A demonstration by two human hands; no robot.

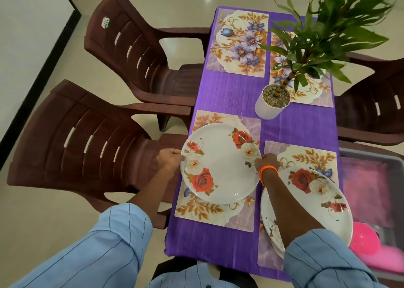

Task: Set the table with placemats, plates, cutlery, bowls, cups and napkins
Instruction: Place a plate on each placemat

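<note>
I see a round white plate printed with red and cream roses at the centre of the frame, lying over the rectangular floral placemat at the lower-left place of the purple-clothed worktop. The plate covers most of that mat, and its left rim reaches out over the worktop edge. My left hand grips the plate's left rim, fingers curled at the edge; my right hand, with an orange band on the wrist, pinches the right rim from the other side. Both forearms reach up from the bottom of the frame in rolled pale-blue striped sleeves. Under my right forearm a second rose-printed white plate sits on the lower-right floral placemat. Two more floral placemats, upper left and upper right, lie bare of dishes near the top. A white pot of pebbles holding a green leafy plant stands between the places. Brown plastic chairs flank the left side.
</note>
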